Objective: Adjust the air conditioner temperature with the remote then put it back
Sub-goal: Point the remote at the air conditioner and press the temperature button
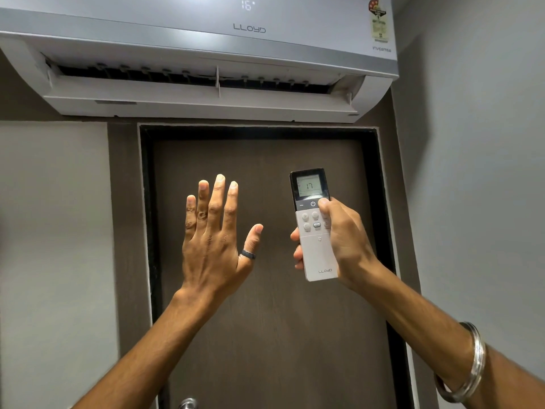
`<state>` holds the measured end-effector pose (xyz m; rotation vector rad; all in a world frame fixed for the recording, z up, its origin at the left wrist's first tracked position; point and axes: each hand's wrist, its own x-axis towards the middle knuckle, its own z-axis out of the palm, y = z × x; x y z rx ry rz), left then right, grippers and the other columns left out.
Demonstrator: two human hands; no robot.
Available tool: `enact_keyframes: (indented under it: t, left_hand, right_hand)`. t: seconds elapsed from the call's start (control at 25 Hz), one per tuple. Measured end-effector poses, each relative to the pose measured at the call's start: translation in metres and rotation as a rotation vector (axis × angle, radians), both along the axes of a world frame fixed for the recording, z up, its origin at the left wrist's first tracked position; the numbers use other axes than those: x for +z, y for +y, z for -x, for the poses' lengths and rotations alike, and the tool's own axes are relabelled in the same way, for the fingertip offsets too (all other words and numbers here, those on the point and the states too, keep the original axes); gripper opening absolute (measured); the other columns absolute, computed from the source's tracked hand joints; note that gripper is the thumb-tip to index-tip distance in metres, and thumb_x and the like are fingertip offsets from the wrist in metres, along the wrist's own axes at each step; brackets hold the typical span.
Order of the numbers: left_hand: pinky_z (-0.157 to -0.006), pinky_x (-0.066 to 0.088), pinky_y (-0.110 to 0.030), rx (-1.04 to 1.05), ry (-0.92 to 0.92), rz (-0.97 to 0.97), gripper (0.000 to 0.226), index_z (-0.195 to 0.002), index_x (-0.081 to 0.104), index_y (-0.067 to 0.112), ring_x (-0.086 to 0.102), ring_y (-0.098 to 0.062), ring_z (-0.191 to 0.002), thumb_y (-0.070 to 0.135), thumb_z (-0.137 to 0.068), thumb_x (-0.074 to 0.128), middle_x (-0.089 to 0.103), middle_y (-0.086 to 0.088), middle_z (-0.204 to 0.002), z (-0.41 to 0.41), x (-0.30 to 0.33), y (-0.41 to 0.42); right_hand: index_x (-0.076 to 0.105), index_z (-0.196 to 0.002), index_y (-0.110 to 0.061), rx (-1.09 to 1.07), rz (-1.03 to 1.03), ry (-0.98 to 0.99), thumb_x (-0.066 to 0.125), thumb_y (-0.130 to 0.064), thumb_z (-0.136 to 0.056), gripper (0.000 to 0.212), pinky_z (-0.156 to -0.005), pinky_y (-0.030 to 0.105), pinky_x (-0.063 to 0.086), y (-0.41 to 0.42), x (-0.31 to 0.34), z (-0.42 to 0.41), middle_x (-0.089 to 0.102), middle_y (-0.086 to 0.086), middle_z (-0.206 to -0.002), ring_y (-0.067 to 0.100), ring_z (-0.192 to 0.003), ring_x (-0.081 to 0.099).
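White remote (317, 231), make LLOYD printed near its lower end: held upright in the right hand (339, 240), in front of the door, right of centre. Fingers wrap its back and left edge; the thumb (324, 203) lies across the front, its tip on the dark band just beside the power symbol and just below the screen. Grip clamped on the remote. Screen reads 17.

Left hand (215, 237): raised beside the remote, well apart from it, back of the hand toward the camera, fingers straight and spread, thumb out to the right. Holds nothing; grip apart. One dark ring (248, 255) on the thumb, a second ring (202, 214) on another finger.

Metal bangle (469, 364): on the right forearm, near the lower right corner.

Air conditioner (206, 54): white wall unit, mounted above the door, across the top of the view. LLOYD on the front panel, lit digits reading 16 above the name, the word INVERTER and a label sticker (379, 20) at its right end. Louvre flap open, dark vent slot visible.

Door (265, 320): dark brown, black frame, directly behind both hands. Metal knob (187, 404) partly in view at the bottom edge.

Walls: grey, left and right of the door.
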<state>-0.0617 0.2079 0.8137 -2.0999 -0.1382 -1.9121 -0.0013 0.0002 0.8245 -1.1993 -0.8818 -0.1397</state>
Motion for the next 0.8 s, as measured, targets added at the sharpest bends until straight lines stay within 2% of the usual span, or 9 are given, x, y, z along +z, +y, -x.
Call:
enact_keyframes:
  t: [0.08, 0.28, 0.56, 0.8]
  left_hand:
    - [-0.131, -0.002, -0.046, -0.003, -0.004, -0.002, 0.079, -0.162, 0.025, 0.008, 0.003, -0.033, -0.161, 0.057, -0.101, 0.035, 0.015, -0.016, -0.172, 0.0005, 0.0015, -0.0006]
    - [-0.132, -0.003, -0.045, -0.008, -0.007, -0.003, 0.079, -0.162, 0.025, 0.008, 0.003, -0.033, -0.161, 0.058, -0.101, 0.036, 0.015, -0.015, -0.172, 0.0012, 0.0014, -0.0011]
    - [-0.132, -0.004, -0.046, -0.001, -0.002, 0.001, 0.079, -0.163, 0.025, 0.009, 0.002, -0.033, -0.161, 0.058, -0.101, 0.037, 0.014, -0.015, -0.173, 0.0038, 0.0001, -0.0006]
    - [-0.131, -0.004, -0.046, -0.011, -0.010, 0.004, 0.080, -0.163, 0.025, 0.009, 0.002, -0.034, -0.161, 0.059, -0.101, 0.036, 0.014, -0.015, -0.173, 0.0064, 0.0021, -0.0018]
  right_hand:
    - [0.059, -0.102, -0.009, 0.006, 0.018, 0.009, 0.031, -0.033, -0.113, 0.038, -0.050, 0.036, 0.063, 0.0004, 0.0007, 0.0013, 0.077, 0.008, -0.071, 0.025, -0.052, 0.071]
    - [0.058, -0.106, -0.010, 0.018, 0.015, 0.010, 0.030, -0.036, -0.113, 0.038, -0.057, 0.038, 0.063, 0.0011, 0.0009, 0.0037, 0.075, 0.013, -0.078, 0.027, -0.056, 0.071]
    - [0.057, -0.102, -0.011, -0.041, -0.005, -0.028, 0.033, -0.032, -0.113, 0.034, -0.050, 0.038, 0.062, -0.0001, -0.0004, 0.0081, 0.075, 0.015, -0.075, 0.028, -0.052, 0.071]
    - [0.056, -0.115, -0.001, 0.001, -0.047, 0.047, 0.031, -0.034, -0.112, 0.042, -0.047, 0.036, 0.061, -0.0007, 0.0008, 0.0105, 0.074, 0.011, -0.069, 0.026, -0.049, 0.069]
